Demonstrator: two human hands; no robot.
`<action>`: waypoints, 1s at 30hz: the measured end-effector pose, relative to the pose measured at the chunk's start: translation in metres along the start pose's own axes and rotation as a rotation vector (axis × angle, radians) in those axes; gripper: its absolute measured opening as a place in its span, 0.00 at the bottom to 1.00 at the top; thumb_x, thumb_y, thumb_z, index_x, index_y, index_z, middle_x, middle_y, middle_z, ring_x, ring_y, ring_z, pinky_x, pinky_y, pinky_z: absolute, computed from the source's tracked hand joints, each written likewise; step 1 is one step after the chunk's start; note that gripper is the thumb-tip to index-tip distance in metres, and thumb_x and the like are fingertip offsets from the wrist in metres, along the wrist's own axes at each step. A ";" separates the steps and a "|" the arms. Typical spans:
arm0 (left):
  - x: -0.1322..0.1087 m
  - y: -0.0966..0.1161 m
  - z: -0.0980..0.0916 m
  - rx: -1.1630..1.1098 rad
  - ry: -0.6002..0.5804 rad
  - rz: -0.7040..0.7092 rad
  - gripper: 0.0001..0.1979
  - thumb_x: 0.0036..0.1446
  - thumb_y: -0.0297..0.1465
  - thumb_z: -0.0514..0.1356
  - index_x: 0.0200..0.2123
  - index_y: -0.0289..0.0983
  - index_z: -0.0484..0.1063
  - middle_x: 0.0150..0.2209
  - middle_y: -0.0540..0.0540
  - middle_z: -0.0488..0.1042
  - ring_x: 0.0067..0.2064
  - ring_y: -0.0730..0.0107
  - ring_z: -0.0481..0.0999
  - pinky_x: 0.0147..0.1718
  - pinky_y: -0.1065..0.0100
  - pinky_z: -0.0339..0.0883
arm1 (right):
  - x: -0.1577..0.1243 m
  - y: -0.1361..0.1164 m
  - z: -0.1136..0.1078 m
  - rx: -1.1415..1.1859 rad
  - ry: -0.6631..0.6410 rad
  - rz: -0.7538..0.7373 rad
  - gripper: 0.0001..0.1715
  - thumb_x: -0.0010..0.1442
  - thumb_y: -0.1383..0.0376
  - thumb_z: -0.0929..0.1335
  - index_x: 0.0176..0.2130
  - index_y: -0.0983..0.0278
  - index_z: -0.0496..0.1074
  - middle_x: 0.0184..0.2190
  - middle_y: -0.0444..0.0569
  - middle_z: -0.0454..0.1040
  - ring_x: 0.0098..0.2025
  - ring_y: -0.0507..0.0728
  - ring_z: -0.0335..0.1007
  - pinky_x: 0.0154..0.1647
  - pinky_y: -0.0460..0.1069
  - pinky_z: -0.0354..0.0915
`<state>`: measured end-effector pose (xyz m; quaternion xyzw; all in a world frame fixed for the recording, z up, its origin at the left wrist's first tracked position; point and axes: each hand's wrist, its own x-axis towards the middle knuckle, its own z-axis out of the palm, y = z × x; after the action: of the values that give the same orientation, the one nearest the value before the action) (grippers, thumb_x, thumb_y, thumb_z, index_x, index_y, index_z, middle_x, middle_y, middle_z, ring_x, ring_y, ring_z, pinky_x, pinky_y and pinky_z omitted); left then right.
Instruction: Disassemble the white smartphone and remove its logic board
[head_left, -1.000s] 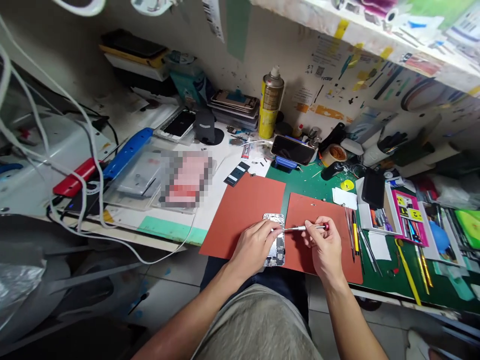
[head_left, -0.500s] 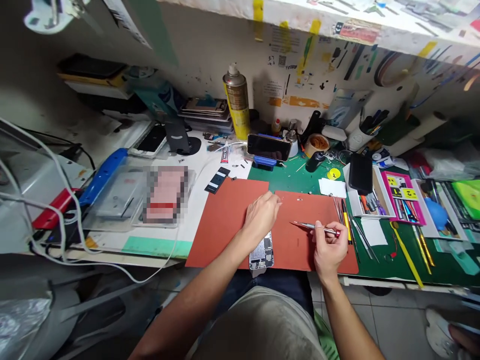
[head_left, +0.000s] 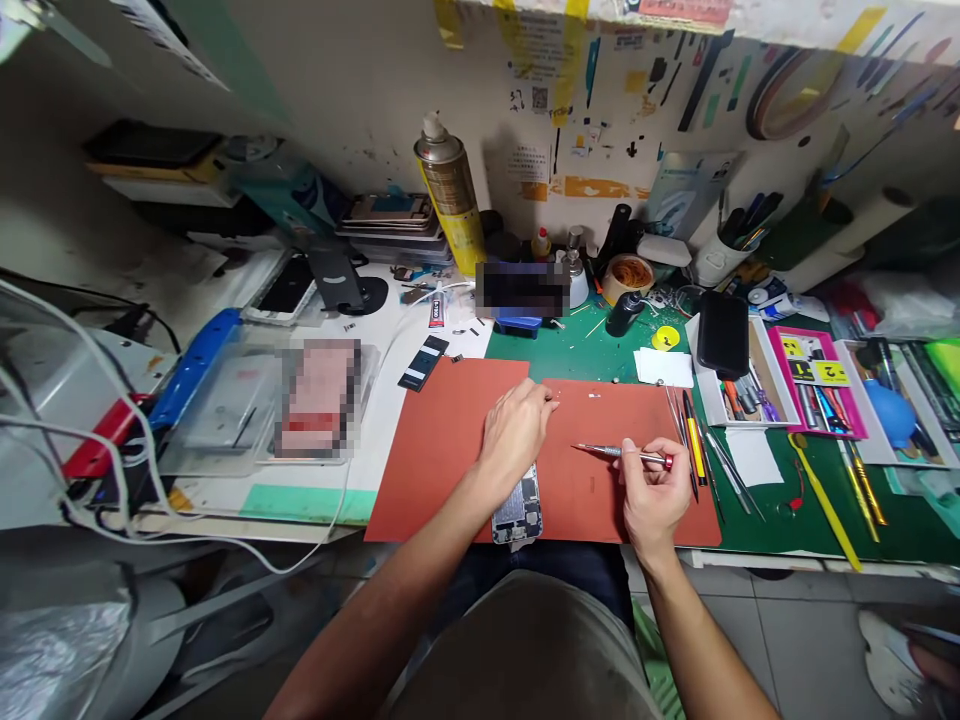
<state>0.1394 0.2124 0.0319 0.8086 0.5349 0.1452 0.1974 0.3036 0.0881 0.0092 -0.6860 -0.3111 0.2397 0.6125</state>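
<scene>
My left hand is over the reddish-brown mat, fingers closed together in a pinch near the mat's upper middle. Whatever is between those fingertips is too small to make out. Beneath that hand and wrist lies an opened smartphone, its inner parts facing up and its upper end covered. My right hand grips a slim precision screwdriver with a red end cap. The screwdriver's tip points left, apart from the phone. Tiny light bits lie on the mat beyond my hands.
Right of the mat lie tweezers, a yellow pen-like tool and a yellow spudger-like stick. Open boxes of tools stand behind them. A spray can and a tape roll are at the back. Cables hang at left.
The camera view has shifted slightly, so the bench appears moved. Both hands keep nearly the same pose, with the screwdriver still in my right hand.
</scene>
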 end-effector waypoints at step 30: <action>-0.131 -0.063 -0.023 -0.170 0.292 0.390 0.03 0.69 0.26 0.60 0.42 0.39 0.75 0.46 0.44 0.84 0.42 0.59 0.75 0.43 0.55 0.68 | -0.003 -0.052 0.069 -0.434 -0.493 -0.768 0.07 0.73 0.65 0.70 0.45 0.60 0.66 0.25 0.36 0.69 0.21 0.48 0.65 0.23 0.44 0.63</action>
<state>0.0277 0.1173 0.0188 0.8474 0.3776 0.3403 0.1536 0.2452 0.1363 0.0511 -0.5565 -0.7190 0.0817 0.4083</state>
